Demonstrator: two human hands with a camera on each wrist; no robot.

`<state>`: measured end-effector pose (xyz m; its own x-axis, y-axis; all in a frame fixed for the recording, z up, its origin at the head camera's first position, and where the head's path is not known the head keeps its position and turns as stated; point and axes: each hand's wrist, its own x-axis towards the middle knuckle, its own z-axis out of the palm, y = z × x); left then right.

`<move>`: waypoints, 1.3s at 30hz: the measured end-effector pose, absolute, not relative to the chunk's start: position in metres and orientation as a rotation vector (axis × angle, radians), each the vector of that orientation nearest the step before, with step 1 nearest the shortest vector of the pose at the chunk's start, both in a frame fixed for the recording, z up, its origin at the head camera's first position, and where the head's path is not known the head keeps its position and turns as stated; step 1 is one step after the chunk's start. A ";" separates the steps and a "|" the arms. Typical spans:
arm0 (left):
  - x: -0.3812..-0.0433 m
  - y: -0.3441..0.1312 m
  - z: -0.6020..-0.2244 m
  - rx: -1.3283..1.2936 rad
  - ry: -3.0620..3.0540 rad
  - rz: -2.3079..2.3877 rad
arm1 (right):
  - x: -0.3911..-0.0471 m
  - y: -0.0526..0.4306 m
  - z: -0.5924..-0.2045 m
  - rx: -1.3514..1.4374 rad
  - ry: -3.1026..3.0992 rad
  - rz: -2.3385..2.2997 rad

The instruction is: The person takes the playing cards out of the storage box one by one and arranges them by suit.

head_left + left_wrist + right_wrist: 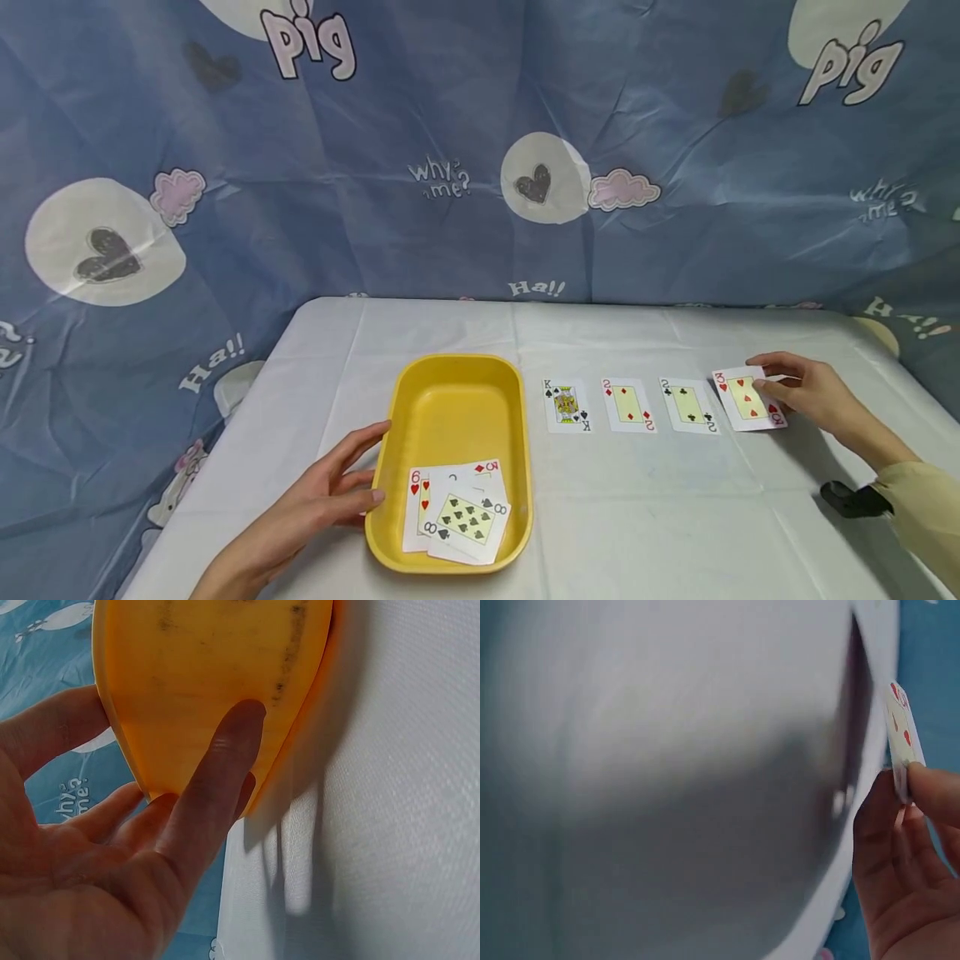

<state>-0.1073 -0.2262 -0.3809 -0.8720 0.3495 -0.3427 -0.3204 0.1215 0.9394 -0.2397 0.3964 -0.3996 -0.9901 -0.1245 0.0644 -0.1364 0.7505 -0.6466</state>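
Three of hearts (737, 390) is pinched near its right edge by right hand (821, 396), beside two of clubs (686, 403), face apparently left readable; yellow tray (457, 408) is touched by loose fingers of left hand (311, 498), presumably for steadying

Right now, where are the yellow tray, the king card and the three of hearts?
Yellow tray (459, 427): head view, bare floor.
King card (567, 406): head view, central figure.
Three of hearts (742, 401): head view, pale centre panel.
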 end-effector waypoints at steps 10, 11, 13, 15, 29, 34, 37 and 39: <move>-0.106 -0.226 -0.379 0.000 1.932 1.799 | -0.248 0.393 -0.406 0.309 -3.021 0.759; -0.106 -0.227 -0.379 -0.001 1.931 1.800 | -0.248 0.392 -0.406 0.322 -3.018 0.746; -0.105 -0.227 -0.379 0.000 1.929 1.802 | -0.248 0.391 -0.405 0.335 -3.003 0.750; -0.105 -0.226 -0.379 -0.003 1.931 1.802 | -0.247 0.389 -0.403 0.351 -2.968 0.758; -0.105 -0.227 -0.377 -0.005 1.951 1.780 | -0.243 0.326 -0.381 0.662 -2.671 1.204; -0.104 -0.226 -0.377 0.012 1.948 1.788 | -0.239 0.293 -0.373 0.837 -2.654 1.349; -0.103 -0.226 -0.378 0.039 1.936 1.802 | -0.235 0.272 -0.369 0.955 -2.626 1.430; -0.103 -0.225 -0.378 0.045 1.931 1.810 | -0.233 0.259 -0.367 1.017 -2.603 1.484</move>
<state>-0.1031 -0.2255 -0.3783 -0.8795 0.3479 -0.3246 -0.3014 0.1205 0.9458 -0.2330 0.2587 -0.3665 -0.7932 -0.5395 0.2825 -0.5180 0.3538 -0.7788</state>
